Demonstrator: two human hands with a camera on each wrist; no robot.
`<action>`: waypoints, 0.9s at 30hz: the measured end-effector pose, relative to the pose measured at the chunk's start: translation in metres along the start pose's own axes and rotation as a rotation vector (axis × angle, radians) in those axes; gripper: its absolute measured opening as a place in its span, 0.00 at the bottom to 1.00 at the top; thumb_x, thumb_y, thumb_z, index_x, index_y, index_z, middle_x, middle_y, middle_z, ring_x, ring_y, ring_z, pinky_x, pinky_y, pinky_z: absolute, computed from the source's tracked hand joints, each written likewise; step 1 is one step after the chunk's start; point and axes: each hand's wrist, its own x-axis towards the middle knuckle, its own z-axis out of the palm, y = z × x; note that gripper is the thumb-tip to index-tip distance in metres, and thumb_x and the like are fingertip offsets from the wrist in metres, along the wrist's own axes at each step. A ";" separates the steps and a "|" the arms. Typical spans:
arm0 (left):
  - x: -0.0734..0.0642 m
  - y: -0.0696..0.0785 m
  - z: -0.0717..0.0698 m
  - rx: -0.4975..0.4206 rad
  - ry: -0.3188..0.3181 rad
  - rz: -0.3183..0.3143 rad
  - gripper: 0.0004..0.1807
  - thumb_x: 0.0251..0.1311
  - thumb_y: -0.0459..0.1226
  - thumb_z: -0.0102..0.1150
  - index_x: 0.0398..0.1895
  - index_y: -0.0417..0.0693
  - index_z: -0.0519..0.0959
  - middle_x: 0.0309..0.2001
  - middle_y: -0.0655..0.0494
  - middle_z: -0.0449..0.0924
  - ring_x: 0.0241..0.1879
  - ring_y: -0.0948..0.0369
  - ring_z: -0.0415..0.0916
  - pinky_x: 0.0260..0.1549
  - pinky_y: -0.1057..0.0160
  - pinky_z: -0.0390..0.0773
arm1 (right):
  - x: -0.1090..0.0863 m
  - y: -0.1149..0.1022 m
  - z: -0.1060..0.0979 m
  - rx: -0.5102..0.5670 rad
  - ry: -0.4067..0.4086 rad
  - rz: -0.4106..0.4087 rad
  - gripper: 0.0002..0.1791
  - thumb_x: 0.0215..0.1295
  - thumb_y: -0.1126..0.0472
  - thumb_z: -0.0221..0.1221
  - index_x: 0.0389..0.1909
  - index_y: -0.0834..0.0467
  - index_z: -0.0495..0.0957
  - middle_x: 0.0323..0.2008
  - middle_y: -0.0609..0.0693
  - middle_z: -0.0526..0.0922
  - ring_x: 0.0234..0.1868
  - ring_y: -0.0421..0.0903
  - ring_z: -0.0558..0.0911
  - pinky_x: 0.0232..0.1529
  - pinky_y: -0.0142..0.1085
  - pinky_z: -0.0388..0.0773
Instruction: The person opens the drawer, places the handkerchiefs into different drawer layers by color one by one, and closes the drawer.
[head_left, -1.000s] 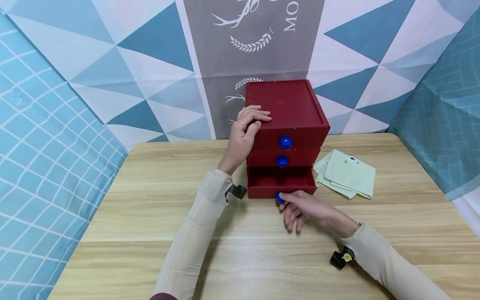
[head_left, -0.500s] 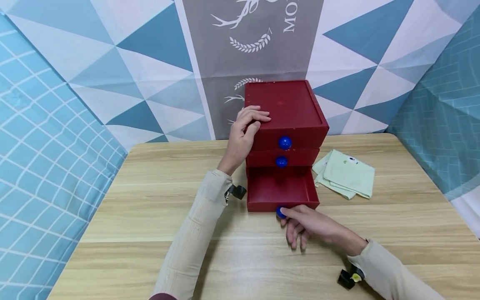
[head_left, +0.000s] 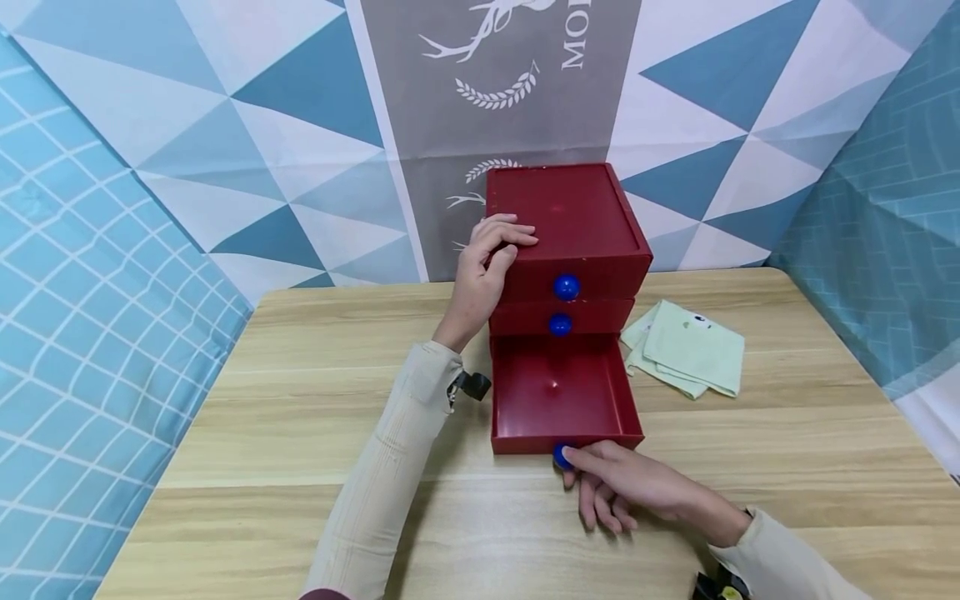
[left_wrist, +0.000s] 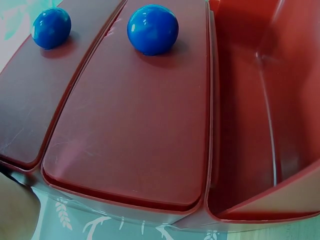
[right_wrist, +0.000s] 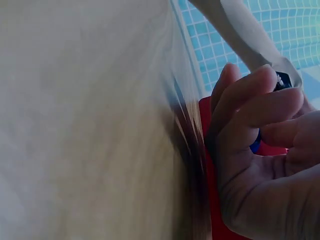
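A dark red three-drawer cabinet (head_left: 566,212) stands at the back of the table, a round blue knob on each drawer. Its bottom drawer (head_left: 555,396) is pulled far out, with nothing lying inside; the upper two are closed. My right hand (head_left: 626,483) pinches the bottom drawer's blue knob (head_left: 562,456) between thumb and index finger, the other fingers hanging below. On the cabinet's top left edge rests my left hand (head_left: 486,271), its fingers lying over the top. The left wrist view shows the middle drawer front (left_wrist: 135,115) beside the drawn-out drawer (left_wrist: 265,100).
A folded pale green cloth (head_left: 693,348) lies on the table to the right of the cabinet. The wooden table (head_left: 300,400) extends left and forward. Behind stands a patterned wall covering (head_left: 495,92), close to the cabinet's back.
My right hand has drawn the bottom drawer farther out toward me, from slightly to widely open. The left hand stays on the cabinet's top edge.
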 end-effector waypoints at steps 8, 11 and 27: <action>0.000 0.000 0.001 -0.008 0.001 -0.013 0.17 0.67 0.23 0.40 0.44 0.28 0.81 0.54 0.33 0.78 0.65 0.45 0.63 0.70 0.61 0.55 | -0.009 0.004 0.004 -0.095 0.070 0.044 0.35 0.78 0.39 0.39 0.41 0.69 0.75 0.22 0.56 0.82 0.11 0.38 0.73 0.09 0.26 0.68; 0.001 0.001 0.001 -0.006 -0.002 -0.006 0.17 0.67 0.22 0.40 0.44 0.27 0.81 0.54 0.33 0.78 0.65 0.44 0.63 0.70 0.62 0.55 | -0.020 0.005 -0.002 -0.146 0.036 0.028 0.32 0.80 0.43 0.39 0.40 0.69 0.77 0.21 0.58 0.82 0.10 0.37 0.72 0.09 0.26 0.67; 0.000 0.001 0.000 0.006 0.001 -0.033 0.16 0.67 0.24 0.40 0.45 0.29 0.81 0.55 0.35 0.78 0.65 0.45 0.63 0.70 0.61 0.55 | -0.080 -0.012 -0.075 -0.429 0.079 -0.034 0.15 0.77 0.60 0.49 0.43 0.66 0.81 0.25 0.68 0.81 0.17 0.41 0.77 0.13 0.29 0.75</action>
